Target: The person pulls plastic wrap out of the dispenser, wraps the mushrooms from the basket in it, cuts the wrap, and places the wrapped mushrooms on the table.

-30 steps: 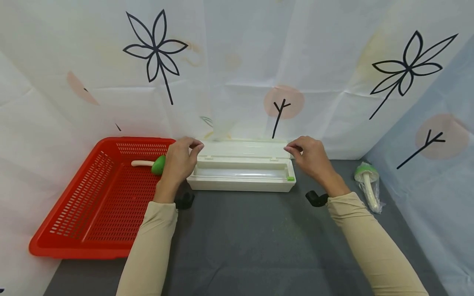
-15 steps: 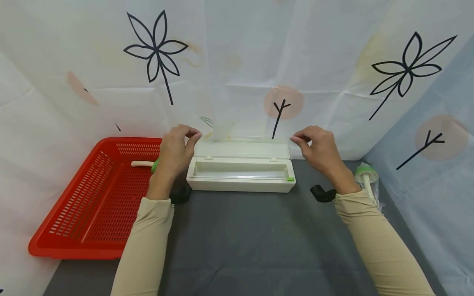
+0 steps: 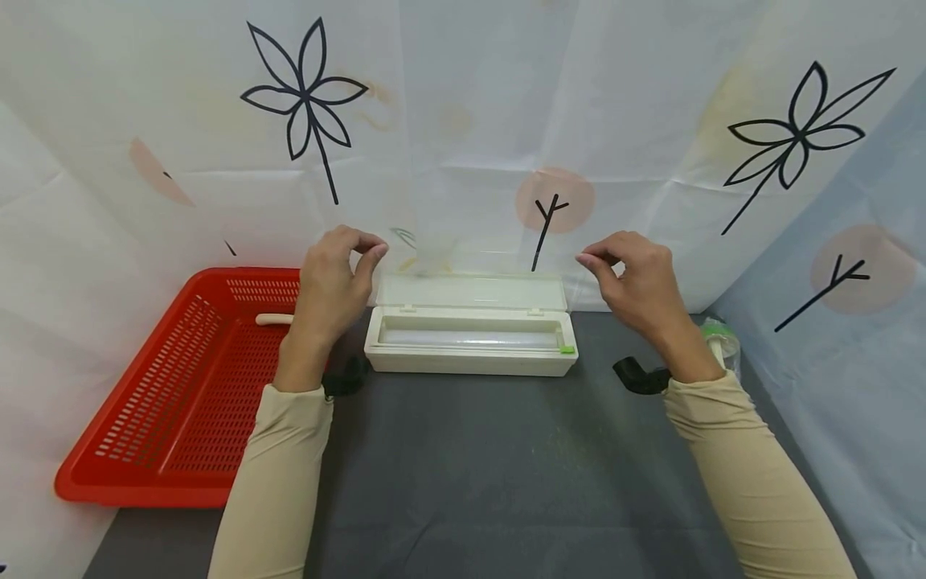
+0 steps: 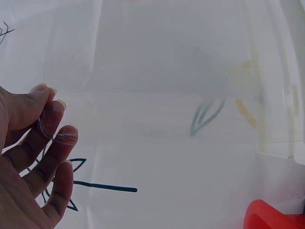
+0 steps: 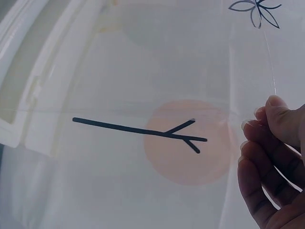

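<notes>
A white cling film dispenser [image 3: 470, 363] stands at the back of the dark table, lid [image 3: 470, 291] raised. Clear cling film [image 4: 66, 138] stretches up from it between the two hands, its far edge a thin line in the wrist views. My left hand [image 3: 331, 281] pinches one corner of the film between thumb and forefinger, up and left of the dispenser; a few creases gather by the fingers. At the other corner, my right hand [image 3: 640, 281] pinches the film, the remaining fingers loosely curled. A small green slider [image 3: 567, 350] sits at the dispenser's right end.
A red basket [image 3: 137, 490] stands on the left, with the pale stem [image 3: 273, 319] of a mushroom-shaped object inside, partly behind the left hand. Another green-topped mushroom shape [image 3: 719, 336], wrapped in clear film, lies far right behind the right wrist. A patterned white cloth [image 3: 463, 129] hangs behind.
Both hands have risen away from the dispenser and moved apart, drawing the film upward. The left hand now hides the green cap in the basket; the right wrist covers more of the wrapped mushroom shape.
</notes>
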A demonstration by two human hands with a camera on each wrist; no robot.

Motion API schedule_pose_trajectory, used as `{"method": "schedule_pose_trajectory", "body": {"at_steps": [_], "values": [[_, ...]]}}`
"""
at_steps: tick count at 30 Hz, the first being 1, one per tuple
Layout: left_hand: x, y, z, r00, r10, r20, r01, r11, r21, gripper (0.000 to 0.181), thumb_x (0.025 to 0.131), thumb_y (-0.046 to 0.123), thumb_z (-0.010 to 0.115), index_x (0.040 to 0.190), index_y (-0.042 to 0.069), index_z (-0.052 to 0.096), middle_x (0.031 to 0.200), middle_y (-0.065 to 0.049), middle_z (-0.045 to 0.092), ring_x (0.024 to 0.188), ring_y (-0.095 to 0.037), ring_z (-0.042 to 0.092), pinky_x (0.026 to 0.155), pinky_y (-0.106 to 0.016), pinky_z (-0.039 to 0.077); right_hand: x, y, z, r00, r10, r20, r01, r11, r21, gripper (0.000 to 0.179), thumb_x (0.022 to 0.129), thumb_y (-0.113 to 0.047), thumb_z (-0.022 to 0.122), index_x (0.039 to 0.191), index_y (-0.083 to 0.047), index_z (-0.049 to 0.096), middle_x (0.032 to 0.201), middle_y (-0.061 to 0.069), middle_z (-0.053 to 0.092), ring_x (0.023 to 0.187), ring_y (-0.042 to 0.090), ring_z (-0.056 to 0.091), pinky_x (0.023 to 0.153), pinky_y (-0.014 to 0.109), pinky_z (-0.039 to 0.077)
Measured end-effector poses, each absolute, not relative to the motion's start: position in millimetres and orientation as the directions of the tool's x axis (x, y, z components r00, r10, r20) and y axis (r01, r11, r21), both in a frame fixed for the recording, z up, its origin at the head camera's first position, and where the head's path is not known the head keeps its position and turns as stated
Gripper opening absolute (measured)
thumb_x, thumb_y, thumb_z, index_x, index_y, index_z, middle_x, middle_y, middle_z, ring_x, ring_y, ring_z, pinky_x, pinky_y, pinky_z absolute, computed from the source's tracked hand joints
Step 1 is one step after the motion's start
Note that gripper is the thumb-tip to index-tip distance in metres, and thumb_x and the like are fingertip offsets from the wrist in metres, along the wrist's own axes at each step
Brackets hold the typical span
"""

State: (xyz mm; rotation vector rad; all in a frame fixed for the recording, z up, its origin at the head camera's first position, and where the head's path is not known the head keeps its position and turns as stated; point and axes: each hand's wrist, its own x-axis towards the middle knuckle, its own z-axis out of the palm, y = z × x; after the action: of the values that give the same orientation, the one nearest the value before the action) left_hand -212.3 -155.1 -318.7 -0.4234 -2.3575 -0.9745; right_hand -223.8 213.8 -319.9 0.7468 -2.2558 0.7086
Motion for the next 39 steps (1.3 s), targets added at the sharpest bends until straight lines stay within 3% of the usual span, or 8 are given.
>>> {"method": "schedule_pose_trajectory", "body": {"at_steps": [8, 23, 29, 34, 39], "values": [[-209.5, -155.2, -308.9, -0.732, 0.081, 0.676, 0.551, 0.654, 0.518, 0.01, 0.097, 0.003, 0.068, 0.098, -0.007, 0.07, 0.096, -0.021, 0.067, 0.094, -0.037, 0.062, 0.086, -0.05, 0.047, -214.8, 213.5, -306.8, -0.589, -0.305, 0.748, -0.682, 0.684, -0.258, 0.008, 0.091, -0.003, 0.075, 0.092, 0.005, 0.075, 0.082, 0.016, 0.071, 0.074, 0.026, 0.059, 0.067, 0.034, 0.04], [-201.4, -157.6, -296.5, -0.692, 0.053, 0.72, 0.579, 0.637, 0.509, 0.008, 0.096, 0.0, 0.068, 0.099, -0.007, 0.07, 0.097, -0.02, 0.068, 0.091, -0.032, 0.06, 0.084, -0.044, 0.046, -197.7, 209.2, -288.8, -0.564, -0.287, 0.775, -0.697, 0.668, -0.26, 0.007, 0.09, -0.003, 0.076, 0.091, 0.004, 0.075, 0.083, 0.014, 0.071, 0.078, 0.025, 0.06, 0.072, 0.036, 0.043], [-197.5, -160.3, -292.9, -0.692, 0.067, 0.719, 0.6, 0.607, 0.521, 0.009, 0.096, 0.001, 0.067, 0.099, -0.007, 0.07, 0.097, -0.018, 0.068, 0.093, -0.03, 0.061, 0.088, -0.041, 0.047, -193.1, 209.1, -285.5, -0.549, -0.286, 0.786, -0.719, 0.641, -0.269, 0.004, 0.088, 0.0, 0.077, 0.09, 0.002, 0.075, 0.083, 0.012, 0.071, 0.079, 0.023, 0.06, 0.076, 0.031, 0.043], [-183.8, -168.3, -289.9, -0.748, 0.131, 0.65, 0.601, 0.549, 0.581, 0.007, 0.095, 0.0, 0.068, 0.101, -0.004, 0.07, 0.098, -0.012, 0.068, 0.095, -0.02, 0.063, 0.094, -0.024, 0.049, -185.8, 214.9, -286.4, -0.594, -0.329, 0.734, -0.747, 0.565, -0.351, 0.01, 0.087, 0.009, 0.074, 0.094, 0.002, 0.073, 0.089, 0.009, 0.072, 0.083, 0.01, 0.059, 0.082, 0.021, 0.043], [-167.7, -176.3, -287.5, -0.762, 0.235, 0.603, 0.636, 0.444, 0.631, 0.008, 0.092, -0.007, 0.069, 0.099, -0.004, 0.069, 0.096, -0.005, 0.068, 0.087, -0.014, 0.061, 0.086, -0.019, 0.052, -174.1, 220.4, -289.5, -0.667, -0.351, 0.657, -0.726, 0.503, -0.469, 0.011, 0.09, 0.012, 0.068, 0.097, 0.004, 0.071, 0.096, 0.009, 0.072, 0.089, 0.005, 0.063, 0.088, 0.015, 0.046]]}}
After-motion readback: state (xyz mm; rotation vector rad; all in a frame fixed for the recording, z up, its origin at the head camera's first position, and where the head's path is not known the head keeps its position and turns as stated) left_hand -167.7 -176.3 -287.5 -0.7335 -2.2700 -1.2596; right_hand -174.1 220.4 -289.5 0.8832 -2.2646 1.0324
